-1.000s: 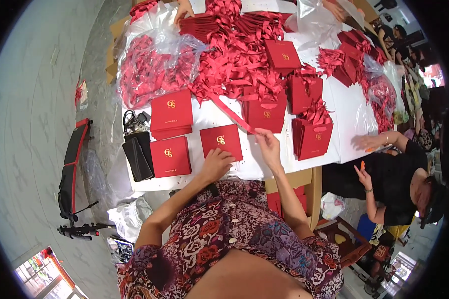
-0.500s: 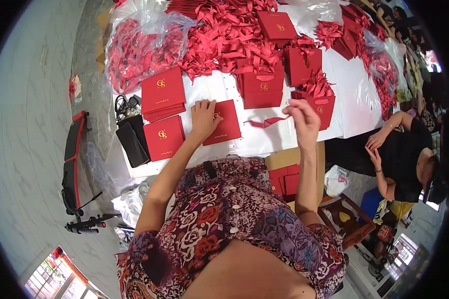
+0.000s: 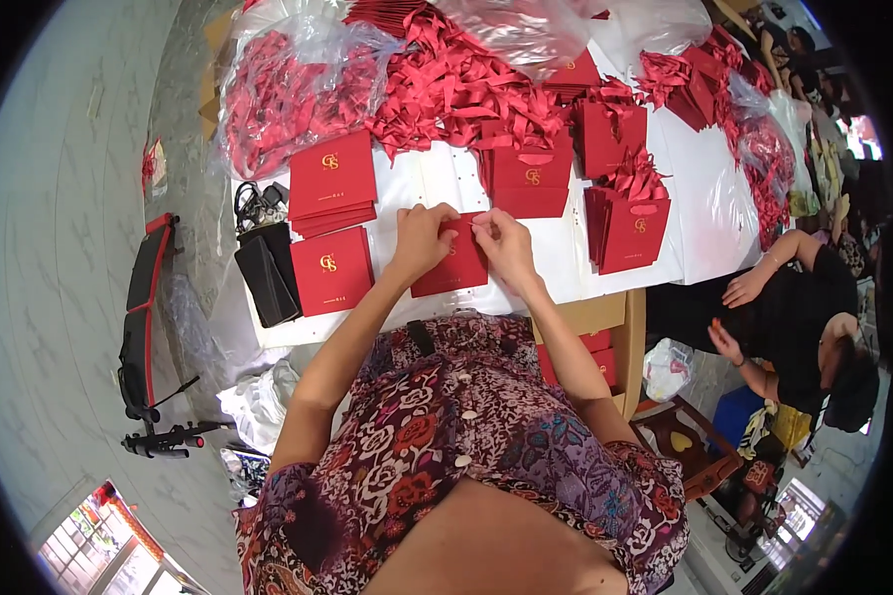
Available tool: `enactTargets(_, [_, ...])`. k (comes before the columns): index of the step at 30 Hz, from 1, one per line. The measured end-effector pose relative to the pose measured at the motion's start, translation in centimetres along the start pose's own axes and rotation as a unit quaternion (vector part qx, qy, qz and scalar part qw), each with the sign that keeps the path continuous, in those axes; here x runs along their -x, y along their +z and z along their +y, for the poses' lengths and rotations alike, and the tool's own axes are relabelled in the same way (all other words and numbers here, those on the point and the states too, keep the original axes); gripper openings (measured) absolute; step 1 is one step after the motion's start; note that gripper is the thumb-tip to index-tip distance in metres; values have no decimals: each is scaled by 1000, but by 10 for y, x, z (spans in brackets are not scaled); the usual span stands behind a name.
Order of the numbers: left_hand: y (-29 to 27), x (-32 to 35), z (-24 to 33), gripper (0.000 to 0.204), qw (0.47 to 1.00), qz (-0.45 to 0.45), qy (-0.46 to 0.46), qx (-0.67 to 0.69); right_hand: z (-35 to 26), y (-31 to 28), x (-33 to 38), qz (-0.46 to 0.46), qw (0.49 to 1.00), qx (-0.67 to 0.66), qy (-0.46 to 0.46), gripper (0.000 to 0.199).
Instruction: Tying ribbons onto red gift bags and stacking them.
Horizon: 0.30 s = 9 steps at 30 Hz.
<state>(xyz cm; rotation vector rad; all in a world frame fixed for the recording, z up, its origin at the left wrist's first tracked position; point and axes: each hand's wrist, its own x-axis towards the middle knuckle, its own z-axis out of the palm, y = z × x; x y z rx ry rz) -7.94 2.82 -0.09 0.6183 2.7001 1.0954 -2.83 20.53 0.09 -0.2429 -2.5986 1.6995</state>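
A white-covered table [image 3: 422,183] carries everything. Left of the grip lie a flat red bag [image 3: 331,269] and a stack of red bags [image 3: 332,182]; beyond the grip a heap of red ribbons [image 3: 456,84]. To its right stand upright red bags [image 3: 630,228].

Packing workshop; red gift bags [image 3: 629,226] (ribbons [image 3: 446,84] heaped) crowd the table [image 3: 695,188].

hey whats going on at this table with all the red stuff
A person in a floral top has both hands on a flat red paper bag lying on the white table; the left hand and the right hand pinch its top edge. Stacks of flat red bags lie to the left, standing bags to the right, and a heap of red ribbons behind. Another person sits at the right.
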Motion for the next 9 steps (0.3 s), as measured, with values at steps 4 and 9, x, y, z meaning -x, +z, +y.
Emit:
enactTargets(4, [-2, 1, 2, 31, 994, -55, -64, 63, -7, -2, 1, -3, 999, -9, 40, 13])
enactTargets(9, [-5, 2, 7, 36, 984, -88, -118, 97, -17, -8, -4, -38, 997, 48, 48, 13])
